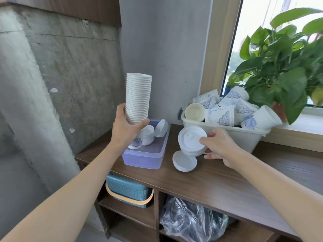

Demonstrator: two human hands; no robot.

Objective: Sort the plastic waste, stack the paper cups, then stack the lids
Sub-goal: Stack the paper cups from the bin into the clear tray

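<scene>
left grip (125,127) curled round base of tall cup stack (138,100), upright above purple box (148,154) | right grip (218,145) pinches short lid stack (190,141) just above table (227,180) | handling: light, thin-walled, likely top-heavy; hold low, squeeze gently

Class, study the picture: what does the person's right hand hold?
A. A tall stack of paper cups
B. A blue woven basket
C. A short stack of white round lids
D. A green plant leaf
C: the right hand holds a short stack of white round plastic lids, while the tall stack of white paper cups is in the left hand.
</scene>
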